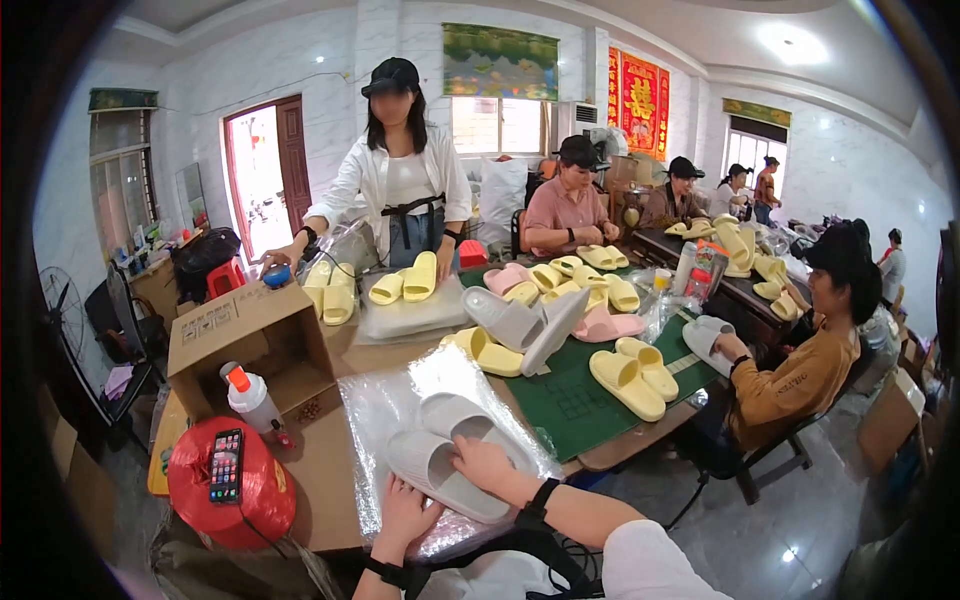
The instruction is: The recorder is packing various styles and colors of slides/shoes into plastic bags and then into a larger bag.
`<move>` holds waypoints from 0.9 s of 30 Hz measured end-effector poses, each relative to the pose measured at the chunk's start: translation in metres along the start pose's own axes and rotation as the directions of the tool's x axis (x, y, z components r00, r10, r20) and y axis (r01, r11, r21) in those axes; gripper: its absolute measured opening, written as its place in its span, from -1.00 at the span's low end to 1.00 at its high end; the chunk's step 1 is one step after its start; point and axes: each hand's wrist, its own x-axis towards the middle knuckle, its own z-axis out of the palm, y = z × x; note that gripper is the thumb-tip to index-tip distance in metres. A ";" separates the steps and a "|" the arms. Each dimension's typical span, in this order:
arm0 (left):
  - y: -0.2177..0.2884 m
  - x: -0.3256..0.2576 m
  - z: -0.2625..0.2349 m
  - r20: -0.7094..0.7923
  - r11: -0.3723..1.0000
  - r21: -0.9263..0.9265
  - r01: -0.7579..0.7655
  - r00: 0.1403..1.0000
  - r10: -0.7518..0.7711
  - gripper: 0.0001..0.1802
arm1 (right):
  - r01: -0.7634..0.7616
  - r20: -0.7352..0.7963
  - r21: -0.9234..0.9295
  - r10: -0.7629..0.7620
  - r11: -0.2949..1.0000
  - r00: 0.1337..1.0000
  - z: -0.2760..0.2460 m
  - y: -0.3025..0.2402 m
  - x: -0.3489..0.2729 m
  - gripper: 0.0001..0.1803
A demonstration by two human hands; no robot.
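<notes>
A pair of grey slippers [460,492] lies on a stack of clear plastic bags [375,410] right in front of me. My left hand [407,515] rests at the near slipper's left side, fingers stretched out, fingertips at its edge. Reaching over the footbed, my right hand [487,470] has its fingers gathered at the strap opening of the near slipper; the strap partly hides the fingertips. The farther slipper [470,415] lies beside it, partly under the other's edge.
A cardboard box [240,330], a white bottle [255,402] and a red twine roll [200,450] with a phone [226,466] stand left. Yellow slippers [630,385], pink slippers [608,323] and upright grey slippers [555,330] crowd the green mat [560,415]. Co-workers sit and stand around the tables.
</notes>
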 end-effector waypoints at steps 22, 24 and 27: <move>0.016 0.005 -0.016 -0.080 0.999 -0.052 -0.017 0.997 0.012 -0.41 | -0.036 -0.084 -0.050 0.032 0.998 0.996 0.007 0.002 -0.010 -0.67; 0.015 0.005 -0.017 -0.073 0.999 -0.035 -0.014 0.997 0.012 -0.43 | -0.024 -0.095 -0.038 0.020 0.999 0.995 0.007 0.003 -0.009 -0.66; 0.016 0.006 -0.017 -0.080 0.999 -0.049 -0.022 0.997 0.018 -0.50 | -0.022 -0.102 -0.027 0.019 0.999 0.995 0.007 0.003 -0.009 -0.65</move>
